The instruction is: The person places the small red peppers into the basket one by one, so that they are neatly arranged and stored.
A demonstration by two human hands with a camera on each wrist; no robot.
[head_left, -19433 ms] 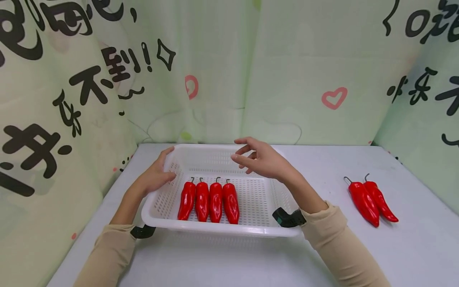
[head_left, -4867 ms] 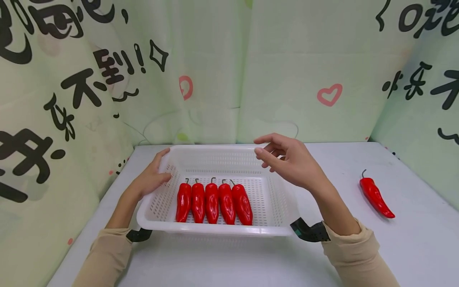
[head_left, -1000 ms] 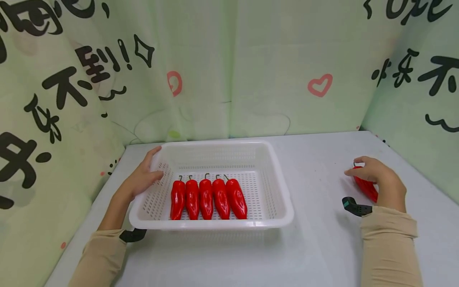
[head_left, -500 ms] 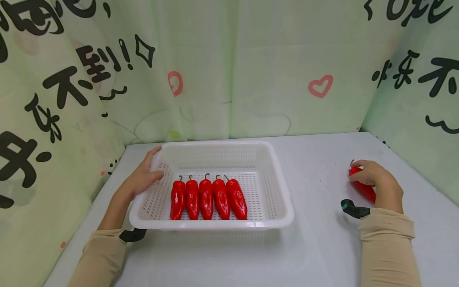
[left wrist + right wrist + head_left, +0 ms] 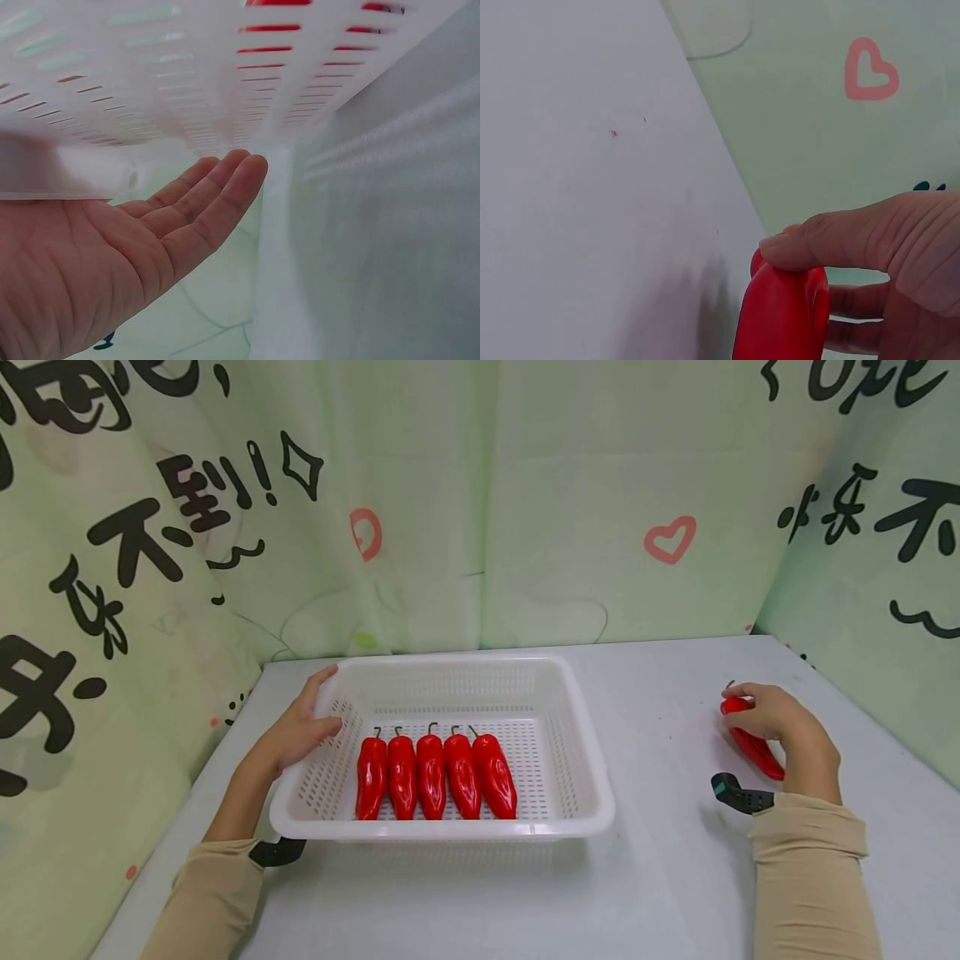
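A white slotted plastic basket (image 5: 442, 828) stands on the table, with several red chili peppers (image 5: 431, 777) side by side in it, stems toward the back. At its left rim is my left hand (image 5: 303, 735), thumb over the rim on the inner side. The left wrist view shows the other fingers (image 5: 217, 199) extended beneath the rim, outside the slotted wall. To the right of the basket, my right hand (image 5: 787, 727) pinches a red chili pepper (image 5: 757, 752) near its stem end. In the right wrist view, the thumb lies across this pepper (image 5: 776, 319), whose lower part runs out of view.
The white table (image 5: 660, 860) extends around the basket, most widely to the right. Behind it and at both sides hangs a pale green curtain (image 5: 585, 527) with black lettering and pink hearts. Black wrist mounts (image 5: 738, 795) sit by the rolled sleeves.
Since the earliest frame, one more pepper has joined those in the basket. Over the last second my right hand has taken hold of the last outside pepper and shifted it slightly left. The left hand stays.
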